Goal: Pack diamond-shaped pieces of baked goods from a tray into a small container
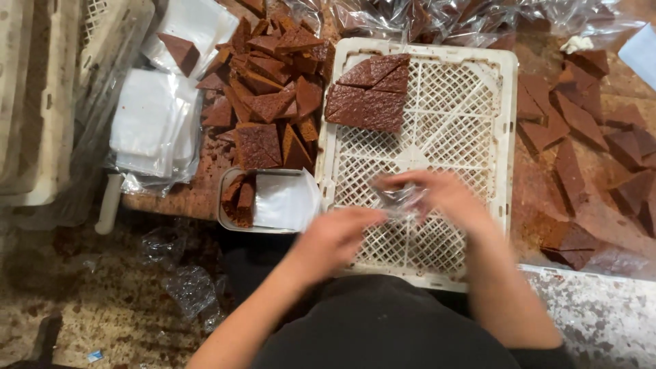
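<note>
- A crumb-strewn brown table (205, 195) lies under my work, with cake pieces spread on both sides.
- A white lattice tray (451, 130) sits before me, four cake wedges (369, 92) in its far corner.
- A heap of cake pieces (266, 89) lies left of it.
- My right hand (444, 195) is part-curled, pinching a clear plastic bag (403, 201) over the tray.
- My left hand (335, 239), fingers loosely bent, touches the bag's near edge.

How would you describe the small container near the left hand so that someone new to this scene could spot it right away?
Start at the big white lattice tray in the middle. Just off its lower left corner, beside the left hand, sits a small rectangular white tub. Unlike the loose brown wedges heaped above it, it holds a couple of brown pieces at its left end and a clear bag on the right.
</note>
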